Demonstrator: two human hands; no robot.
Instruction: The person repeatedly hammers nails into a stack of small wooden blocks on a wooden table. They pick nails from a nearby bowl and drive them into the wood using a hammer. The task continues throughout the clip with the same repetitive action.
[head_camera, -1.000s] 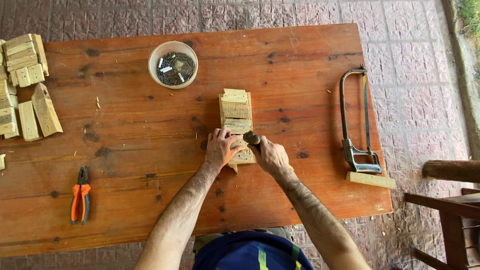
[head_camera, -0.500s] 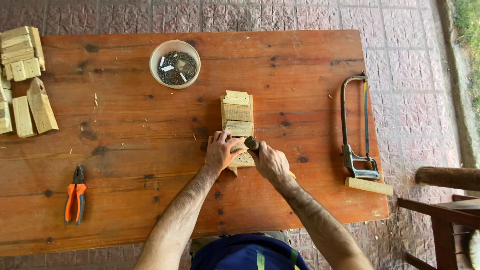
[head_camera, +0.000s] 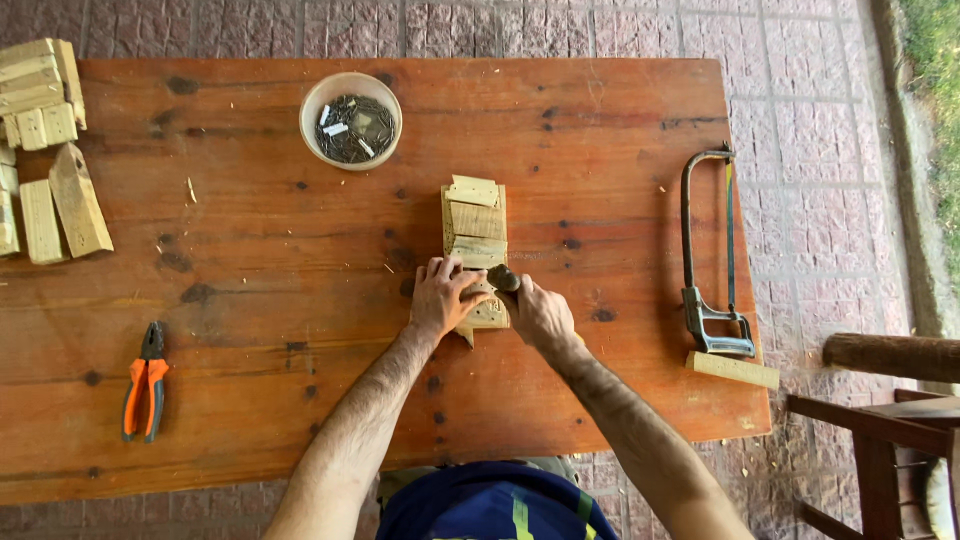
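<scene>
Left hand (head_camera: 443, 296) pressing down, fingers together, on the slatted wooden piece (head_camera: 476, 235) lying mid-table (head_camera: 250, 250), right hand (head_camera: 540, 315) at its 5 o'clock gripping a dark hammer head (head_camera: 503, 279), bowl of nails (head_camera: 351, 119) sitting at 11 o'clock.

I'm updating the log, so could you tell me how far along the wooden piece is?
Done: three slats sit across the wooden assembly. In hand: the left hand steadies its near end while the right hand holds a dark tool there. Left: loose blocks wait at the table's far-left edge.

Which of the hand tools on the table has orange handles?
The pliers near the table's left front edge. The hacksaw at the right end is dark metal, and the tool in the right hand shows no orange.
</scene>
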